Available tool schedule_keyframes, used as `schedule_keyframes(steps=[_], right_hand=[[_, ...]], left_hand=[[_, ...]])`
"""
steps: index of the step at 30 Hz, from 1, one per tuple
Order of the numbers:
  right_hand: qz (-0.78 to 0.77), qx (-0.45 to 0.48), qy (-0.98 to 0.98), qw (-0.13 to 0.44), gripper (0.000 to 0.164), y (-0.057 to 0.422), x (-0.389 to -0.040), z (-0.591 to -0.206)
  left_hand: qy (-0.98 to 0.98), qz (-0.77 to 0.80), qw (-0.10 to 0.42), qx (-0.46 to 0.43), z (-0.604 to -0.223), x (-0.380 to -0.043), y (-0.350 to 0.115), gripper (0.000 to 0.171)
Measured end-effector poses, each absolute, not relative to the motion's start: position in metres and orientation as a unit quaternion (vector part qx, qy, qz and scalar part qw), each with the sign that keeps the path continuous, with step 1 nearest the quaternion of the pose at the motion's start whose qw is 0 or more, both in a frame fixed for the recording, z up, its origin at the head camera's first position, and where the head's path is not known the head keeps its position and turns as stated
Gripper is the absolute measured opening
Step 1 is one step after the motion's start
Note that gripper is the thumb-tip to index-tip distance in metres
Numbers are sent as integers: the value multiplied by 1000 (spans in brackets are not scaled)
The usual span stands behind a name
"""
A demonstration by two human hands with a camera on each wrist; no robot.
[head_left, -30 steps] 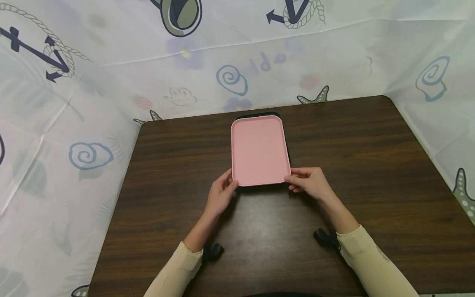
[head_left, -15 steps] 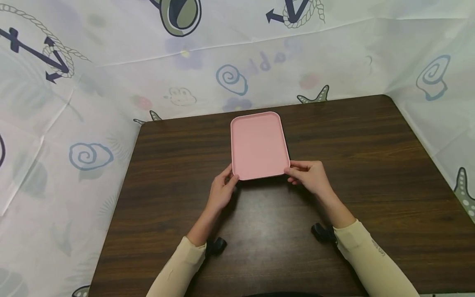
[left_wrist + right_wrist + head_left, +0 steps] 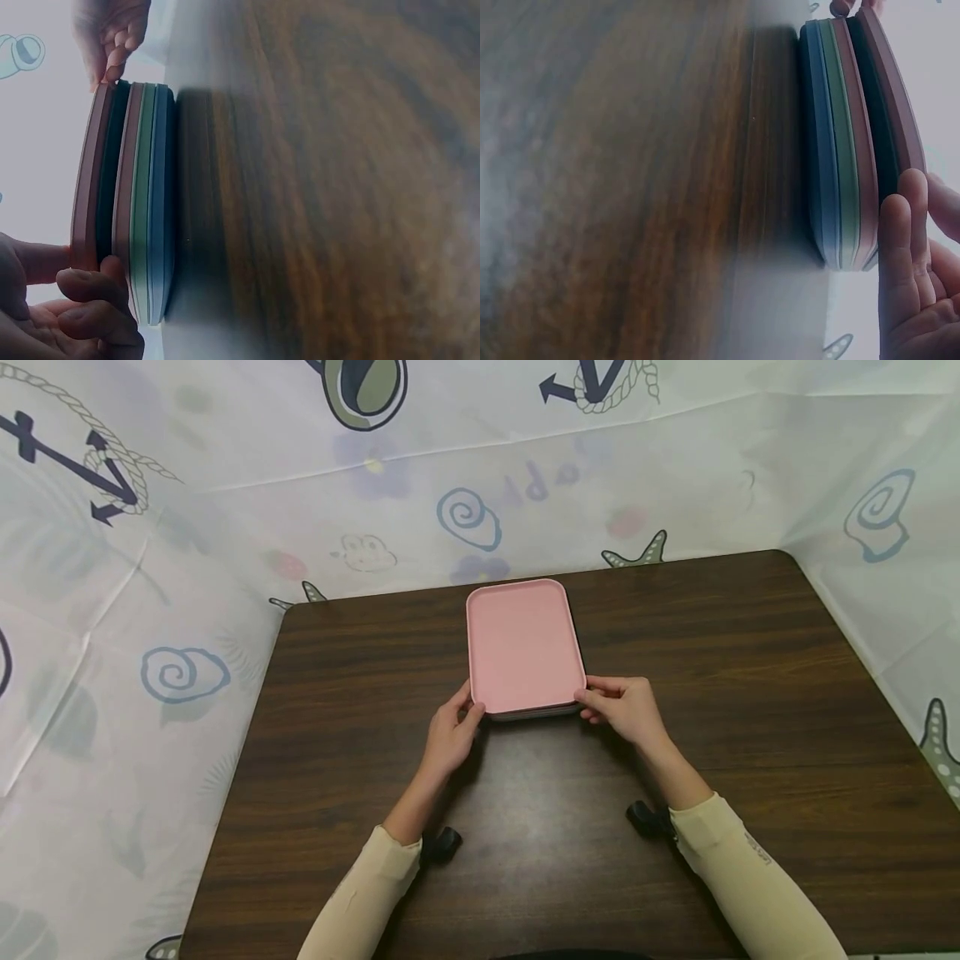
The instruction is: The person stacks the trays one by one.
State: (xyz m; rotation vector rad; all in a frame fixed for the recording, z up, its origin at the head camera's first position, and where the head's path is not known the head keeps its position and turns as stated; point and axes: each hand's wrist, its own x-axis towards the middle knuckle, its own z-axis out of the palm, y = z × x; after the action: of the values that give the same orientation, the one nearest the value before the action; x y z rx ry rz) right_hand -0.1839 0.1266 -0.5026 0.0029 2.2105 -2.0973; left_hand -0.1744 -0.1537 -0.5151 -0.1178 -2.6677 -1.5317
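Note:
A pink rectangular tray (image 3: 525, 647) tops a stack near the table's far edge. Below it, the left wrist view shows a dark green tray (image 3: 112, 169), a second pink tray (image 3: 125, 165), a light green tray (image 3: 142, 199) and a blue tray (image 3: 159, 202) at the bottom. My left hand (image 3: 452, 737) pinches the top pink tray's near left corner, thumb on the rim and fingers along the side. At the near right corner my right hand (image 3: 628, 712) grips that same tray. The right wrist view shows its fingertips (image 3: 911, 184) against the upper trays' edges.
The stack stands on a dark wood-grain table (image 3: 360, 710). A white printed cloth (image 3: 375, 510) hangs behind the table and along both sides. Each wrist wears a black camera mount, such as the left one (image 3: 442, 846). A dark rounded edge (image 3: 573, 955) shows at the bottom.
Both hands have pushed the top pink tray away from me. The dark tray showing beyond its far edge is now covered, and lower trays show slightly at the near edge.

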Motion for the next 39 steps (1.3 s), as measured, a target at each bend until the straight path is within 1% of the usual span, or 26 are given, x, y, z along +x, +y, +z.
schedule_keyframes(steps=[9,29,39], right_hand=[[-668,-1,744,21,37,126,-188,-510],[-632,1,775,-5,37,127,-185,-508],[-622,9,783,2,39,127,-185,-508]], left_hand=[[-889,-454,38,-43,-513,-177,-153,50],[-912,-408,0,-38,-514,-178,-152,55],[-919,-391,-20,-51,-513,-179,-152,61]])
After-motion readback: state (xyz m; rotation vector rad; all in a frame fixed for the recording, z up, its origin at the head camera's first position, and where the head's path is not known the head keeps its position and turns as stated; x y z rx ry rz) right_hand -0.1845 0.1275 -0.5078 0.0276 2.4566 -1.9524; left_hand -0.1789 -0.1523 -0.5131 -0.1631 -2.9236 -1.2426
